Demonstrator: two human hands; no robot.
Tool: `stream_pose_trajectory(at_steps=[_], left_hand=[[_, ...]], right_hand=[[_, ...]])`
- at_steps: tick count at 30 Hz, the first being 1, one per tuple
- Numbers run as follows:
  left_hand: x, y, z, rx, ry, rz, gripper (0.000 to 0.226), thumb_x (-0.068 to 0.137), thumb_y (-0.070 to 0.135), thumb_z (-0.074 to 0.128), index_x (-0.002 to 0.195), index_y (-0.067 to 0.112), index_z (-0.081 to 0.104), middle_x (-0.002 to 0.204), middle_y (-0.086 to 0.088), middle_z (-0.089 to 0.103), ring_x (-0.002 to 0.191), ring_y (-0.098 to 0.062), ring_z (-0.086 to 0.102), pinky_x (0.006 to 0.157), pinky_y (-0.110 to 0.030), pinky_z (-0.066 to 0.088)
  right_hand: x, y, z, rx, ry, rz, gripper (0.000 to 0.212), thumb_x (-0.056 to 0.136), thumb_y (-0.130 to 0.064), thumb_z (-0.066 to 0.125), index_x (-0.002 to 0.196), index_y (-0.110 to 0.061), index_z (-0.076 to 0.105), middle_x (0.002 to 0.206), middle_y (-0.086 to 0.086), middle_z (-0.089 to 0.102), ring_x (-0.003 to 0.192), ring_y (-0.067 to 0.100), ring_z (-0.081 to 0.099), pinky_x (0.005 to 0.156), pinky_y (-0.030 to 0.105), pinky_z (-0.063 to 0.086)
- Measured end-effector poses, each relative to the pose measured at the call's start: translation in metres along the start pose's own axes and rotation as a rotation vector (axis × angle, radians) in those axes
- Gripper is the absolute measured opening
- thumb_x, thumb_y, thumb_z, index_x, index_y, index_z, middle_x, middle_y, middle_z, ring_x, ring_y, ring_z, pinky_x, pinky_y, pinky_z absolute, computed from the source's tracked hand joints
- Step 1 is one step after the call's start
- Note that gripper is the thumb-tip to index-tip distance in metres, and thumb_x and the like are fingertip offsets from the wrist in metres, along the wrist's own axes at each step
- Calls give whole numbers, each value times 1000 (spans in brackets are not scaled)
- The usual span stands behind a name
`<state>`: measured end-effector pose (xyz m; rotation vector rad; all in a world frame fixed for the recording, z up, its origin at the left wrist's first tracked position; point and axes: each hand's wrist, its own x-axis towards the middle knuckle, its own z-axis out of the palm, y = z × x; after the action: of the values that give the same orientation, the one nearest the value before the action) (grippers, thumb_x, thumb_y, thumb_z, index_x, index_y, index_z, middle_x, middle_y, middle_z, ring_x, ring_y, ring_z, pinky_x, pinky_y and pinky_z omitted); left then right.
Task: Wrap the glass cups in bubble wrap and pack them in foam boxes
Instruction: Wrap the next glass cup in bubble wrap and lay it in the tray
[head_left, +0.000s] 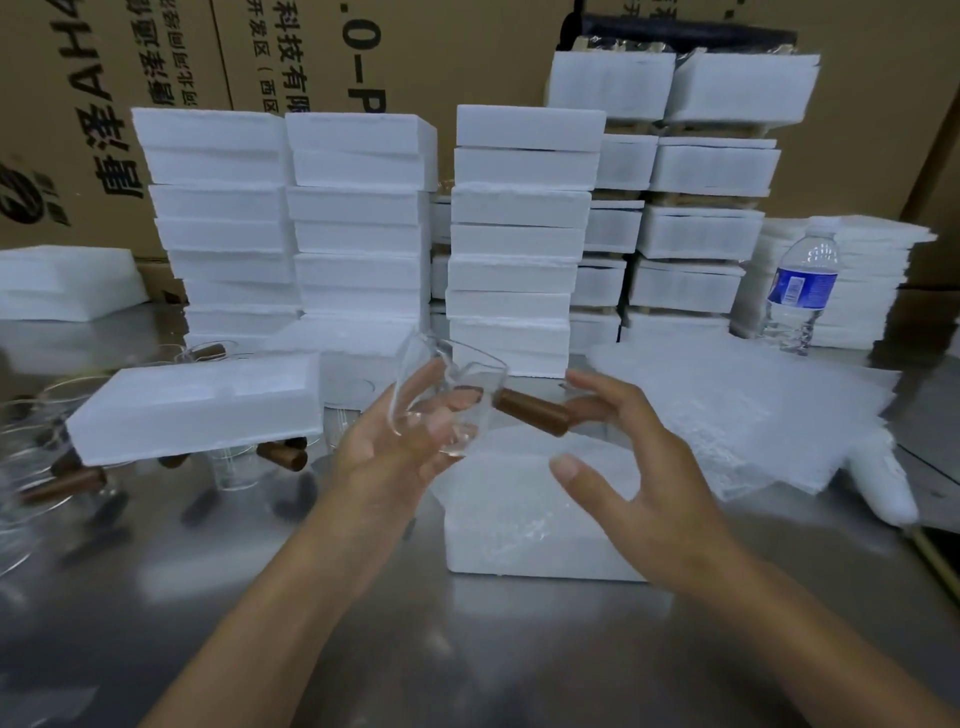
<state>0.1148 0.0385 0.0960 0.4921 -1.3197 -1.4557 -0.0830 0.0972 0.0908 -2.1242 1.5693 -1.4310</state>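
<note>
While left hand (400, 441) grips glass cup (452, 400), right hand (639, 467) (spread) seemingly touches its handle (535, 413).

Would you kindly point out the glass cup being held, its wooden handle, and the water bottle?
glass cup (465, 379), head view, clear body.
wooden handle (532, 413), head view, mid-length.
water bottle (801, 286), head view, blue label.

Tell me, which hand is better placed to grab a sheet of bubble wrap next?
Probably right: the bubble wrap lies on that side and the right hand is spread open, while the left hand holds the glass cup.
</note>
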Motion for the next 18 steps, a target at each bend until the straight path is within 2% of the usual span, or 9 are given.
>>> stream_pose_trajectory(at_steps=[2, 5, 7, 10, 13, 15, 16, 18], left_hand=[[-2, -2, 3, 167, -32, 25, 82, 47, 58, 84, 121, 33, 59, 114, 3, 69, 110, -15, 63, 94, -34, 46], [-3, -5, 4, 287, -96, 62, 64, 62, 46, 73, 123, 37, 56, 115, 5, 68, 115, -11, 60, 85, -24, 51], [-4, -6, 6, 314, -124, 80, 64, 65, 44, 71, 126, 35, 54, 115, 8, 68, 113, -7, 60, 80, -15, 50], [-5, -8, 8, 367, -125, 86, 71, 62, 47, 73, 128, 37, 49, 114, 14, 67, 109, -3, 61, 78, -12, 49], [-4, -11, 11, 457, -56, 34, 83, 54, 54, 79, 126, 42, 40, 113, 17, 66, 105, 0, 62, 88, -18, 50], [-4, -12, 13, 574, -2, 22, 82, 52, 60, 80, 121, 42, 41, 112, 16, 63, 103, 4, 59, 96, -19, 45], [-5, -12, 15, 658, 0, 36, 76, 49, 61, 75, 116, 41, 45, 111, 17, 60, 102, 6, 57, 95, -16, 42], [-10, -10, 22, 850, -65, 74, 61, 50, 67, 68, 105, 44, 51, 106, 24, 54, 103, 10, 51, 89, -4, 35]], right_hand=[[0, 3, -1, -63, 28, -39, 36, 77, -68, 45, 112, -64, 42, 111, -37, 53, 112, -5, 49, 93, 20, 37], [-1, 6, -3, -131, 35, -97, 17, 84, -55, 51, 101, -57, 50, 97, -35, 58, 100, -5, 54, 89, 23, 43], [-2, 9, -4, -124, 10, -104, 19, 85, -51, 49, 103, -51, 55, 93, -33, 59, 96, -5, 54, 85, 19, 43], [0, 12, -6, -155, 5, -103, 37, 87, -55, 44, 106, -33, 66, 88, -32, 57, 92, -1, 53, 78, 19, 39], [3, 17, -12, -232, 82, -92, 27, 90, -40, 50, 103, -26, 69, 80, -33, 53, 87, 2, 49, 73, 19, 34], [3, 20, -15, -210, 165, -32, 16, 92, -31, 55, 101, -29, 69, 75, -33, 53, 84, 0, 50, 70, 16, 34], [3, 22, -17, -149, 206, 22, 14, 92, -27, 57, 98, -35, 67, 73, -32, 55, 83, -3, 50, 69, 12, 34], [3, 25, -19, -5, 279, 140, 21, 93, -27, 55, 86, -47, 59, 76, -29, 61, 80, -9, 51, 63, 4, 33]])
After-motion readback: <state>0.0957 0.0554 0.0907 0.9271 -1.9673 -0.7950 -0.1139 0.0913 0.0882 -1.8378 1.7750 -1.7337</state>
